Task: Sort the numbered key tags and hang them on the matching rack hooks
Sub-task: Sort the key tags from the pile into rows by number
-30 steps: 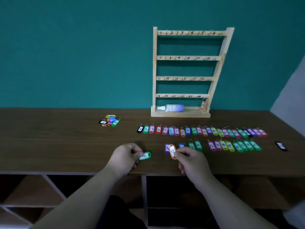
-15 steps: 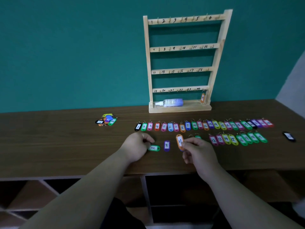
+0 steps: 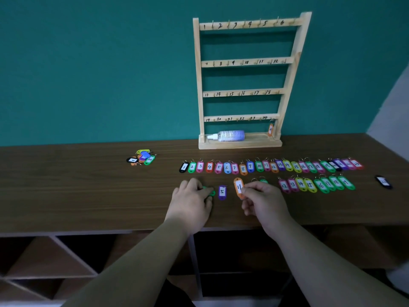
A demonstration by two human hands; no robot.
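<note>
Sorting continues in front of the numbered wooden hook rack (image 3: 247, 80): the left hand (image 3: 191, 201) has pushed its small green plastic key tag (image 3: 210, 192) flat onto the brown wooden table (image 3: 88, 191), fingers closed over it, just left of the purple tag marked 5 (image 3: 222, 192). The right hand (image 3: 263, 201) still pinches the orange plastic tag marked 11 (image 3: 238, 187), now carried nearer the rack. Second row is filling; nearly every hook stands empty, so hanging is judged barely begun.
</note>
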